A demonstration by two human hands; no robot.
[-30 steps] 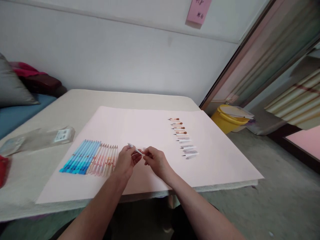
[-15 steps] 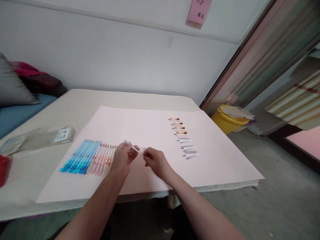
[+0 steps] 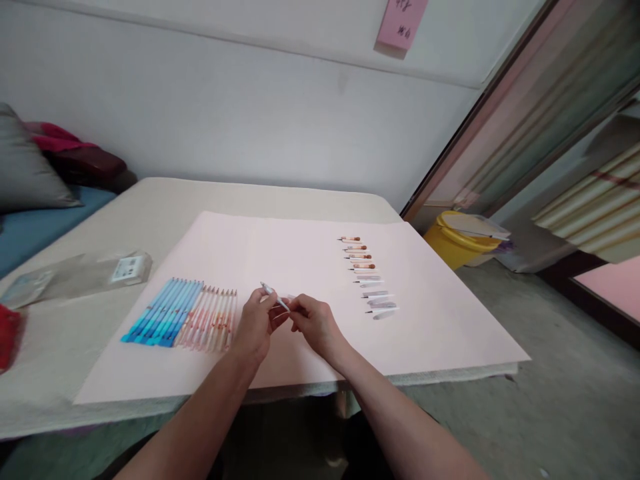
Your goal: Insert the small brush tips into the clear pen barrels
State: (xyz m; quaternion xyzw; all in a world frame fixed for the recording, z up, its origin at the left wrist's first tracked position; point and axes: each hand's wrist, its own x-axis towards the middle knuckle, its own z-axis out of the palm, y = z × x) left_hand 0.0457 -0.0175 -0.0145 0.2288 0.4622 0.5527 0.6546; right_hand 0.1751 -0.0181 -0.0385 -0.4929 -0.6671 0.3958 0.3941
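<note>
My left hand (image 3: pixel 256 321) is closed around a slim pale pen (image 3: pixel 269 289), tilted with its upper end toward the far left. The fingers of my right hand (image 3: pixel 319 325) pinch together at the pen's lower end; the exact spot they grip is partly hidden. To the left of my hands lies a row of blue pens (image 3: pixel 165 312), and beside it a row of pink and white pens (image 3: pixel 213 313). On the right, several small brown-ended pen parts (image 3: pixel 360 257) and several pale pen parts with dark tips (image 3: pixel 381 305) form a column.
A pink-white sheet (image 3: pixel 280 247) covers much of the cream table (image 3: pixel 165 193). Clear plastic packaging (image 3: pixel 95 277) and a red object (image 3: pixel 7 337) lie at left. A yellow bucket (image 3: pixel 450 243) stands on the floor beyond the right side. The wall rises behind.
My left hand has moved right with the pen, closer to my right hand. Less of the pen shows between the hands, and the pink pens are more fully uncovered.
</note>
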